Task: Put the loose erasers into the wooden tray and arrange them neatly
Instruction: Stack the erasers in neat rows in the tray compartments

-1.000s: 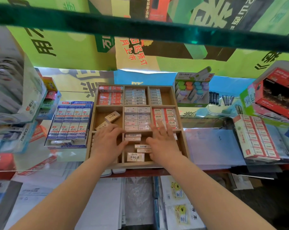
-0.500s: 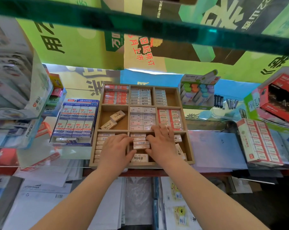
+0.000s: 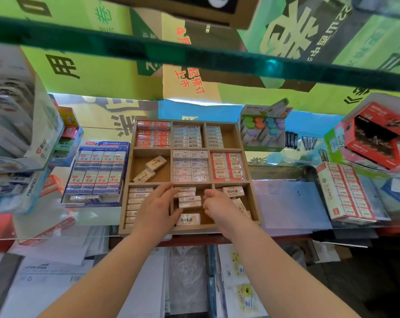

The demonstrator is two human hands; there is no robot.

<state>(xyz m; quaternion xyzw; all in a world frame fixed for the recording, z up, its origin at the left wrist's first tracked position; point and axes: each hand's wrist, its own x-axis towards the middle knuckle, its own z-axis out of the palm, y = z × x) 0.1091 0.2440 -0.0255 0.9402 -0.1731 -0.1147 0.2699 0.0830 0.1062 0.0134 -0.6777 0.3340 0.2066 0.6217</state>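
Two bare arms reach out over the glass table (image 3: 293, 207) to the wooden tray (image 3: 190, 230), which has nine little boxes in it. The left hand (image 3: 155, 210) lies on the wall between the near left box and the near middle box. Its grip is spread, with the fingers out straight and the thumb by the left end of a small pile of erasers (image 3: 187, 196). The right hand (image 3: 217, 207) is just on the other side of that pile. Its fingers (image 3: 206, 193) are bent, with the tips at the pile's right end (I cannot tell if the grip pinches an eraser or only touches it). One flat eraser (image 3: 188, 219) lies alone in front of the pile, between the two hands. The near left box holds a neat column of erasers (image 3: 134, 203), and the near right box holds a messy few (image 3: 233, 191). In the middle row, the left box has two tilted erasers (image 3: 152, 168), the middle box has tidy white rows (image 3: 191, 166), and the right box has red and white ones (image 3: 227, 166). The far row holds red packs (image 3: 153, 134), pale packs (image 3: 187, 136), and a half-full box of barcoded ones (image 3: 214, 136). A blue carton (image 3: 98, 171) of erasers sits just left of the tray.
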